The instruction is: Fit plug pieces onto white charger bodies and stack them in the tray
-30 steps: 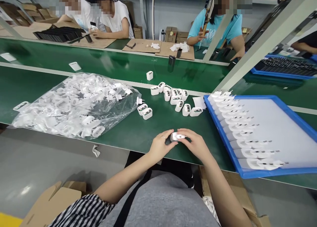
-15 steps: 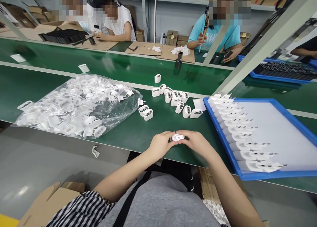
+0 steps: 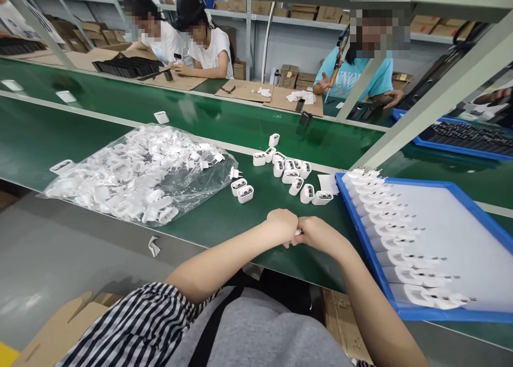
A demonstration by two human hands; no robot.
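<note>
Between the fingers point(image 3: 297, 241), a little white of a piece point(image 3: 297, 232) is seen, the rest being hidden. The work surface point(image 3: 208, 223) below the fingers is coloured green. Just beyond them, white casings point(image 3: 290, 177) with dark insides are seen. To their left, white parts point(image 3: 132, 164) are covered by a colourless, transparent bag point(image 3: 208, 185). To their right, the tray point(image 3: 367, 249) is edged in blue, and its white plugs point(image 3: 401, 275) are tipped with silver-grey pins point(image 3: 455, 277). On their near side, the sleeve point(image 3: 132, 324) is checked in black and white, and the grey shirt point(image 3: 272, 329) is crossed by a black strap point(image 3: 214, 329).
</note>
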